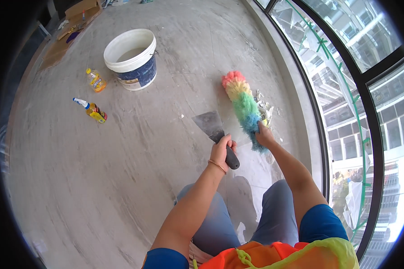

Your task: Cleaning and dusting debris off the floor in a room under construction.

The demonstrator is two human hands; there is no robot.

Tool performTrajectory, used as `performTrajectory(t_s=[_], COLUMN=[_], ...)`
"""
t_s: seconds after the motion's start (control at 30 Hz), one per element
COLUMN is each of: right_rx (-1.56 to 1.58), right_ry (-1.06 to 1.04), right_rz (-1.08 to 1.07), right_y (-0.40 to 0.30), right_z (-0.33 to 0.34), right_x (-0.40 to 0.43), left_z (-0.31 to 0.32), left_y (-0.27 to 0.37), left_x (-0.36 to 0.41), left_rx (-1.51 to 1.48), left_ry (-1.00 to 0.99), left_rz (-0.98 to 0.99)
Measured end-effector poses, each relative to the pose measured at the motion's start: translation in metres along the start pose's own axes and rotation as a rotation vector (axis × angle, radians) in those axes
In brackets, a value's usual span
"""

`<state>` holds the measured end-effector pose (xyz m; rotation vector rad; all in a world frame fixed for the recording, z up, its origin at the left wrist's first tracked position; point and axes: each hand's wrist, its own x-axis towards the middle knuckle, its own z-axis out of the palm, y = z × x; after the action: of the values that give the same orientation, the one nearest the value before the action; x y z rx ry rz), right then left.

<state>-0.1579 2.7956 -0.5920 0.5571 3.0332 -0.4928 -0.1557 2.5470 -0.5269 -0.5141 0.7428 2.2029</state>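
Observation:
My left hand (220, 154) grips the black handle of a wide putty knife (211, 125), its flat metal blade pointing up and to the left. In my right hand (264, 135) is a fluffy duster (244, 101), banded in pink, cream, green and blue. I hold it near its blue end, and its pink tip points away from me. Just right of the duster lies a small heap of crumpled scraps (265, 108), partly hidden behind it. Both tools are in front of my knees, over the dusty grey floor (148, 158).
A white and blue plastic bucket (134, 72) stands ahead to the left. Beside it are a yellow-capped bottle (96, 80) and a spray bottle (96, 112). Cardboard (55, 50) with tools lies at the far left. A low sill (291, 87) and black-framed windows (360, 80) run along my right.

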Motion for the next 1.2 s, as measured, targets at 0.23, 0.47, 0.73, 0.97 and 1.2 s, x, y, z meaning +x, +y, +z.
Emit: performTrajectory(t_s=[0.23, 0.47, 0.73, 0.97, 1.2], right_rx=[-0.194, -0.154, -0.338, -0.562, -0.342], right_ry=[-0.448, -0.534, -0.391, -0.182, 0.043], right_rz=[-0.239, -0.027, 0.104, -0.082, 0.157], right_y=[0.104, 0.169, 0.267, 0.294, 0.204], right_z=[-0.064, -0.029, 0.044, 0.038, -0.038], right_x=[-0.14, -0.293, -0.237, -0.002, 0.209], left_z=[-0.045, -0.086, -0.107, -0.099, -0.023], left_y=[0.022, 0.057, 0.082, 0.081, 0.05], left_x=[0.047, 0.049, 0.021, -0.009, -0.027], left_rx=[0.032, 0.08, 0.199, 0.201, 0.251], left_ry=[0.124, 0.239, 0.407, 0.507, 0.522], left_rz=[0.018, 0.038, 0.081, 0.221, 0.22])
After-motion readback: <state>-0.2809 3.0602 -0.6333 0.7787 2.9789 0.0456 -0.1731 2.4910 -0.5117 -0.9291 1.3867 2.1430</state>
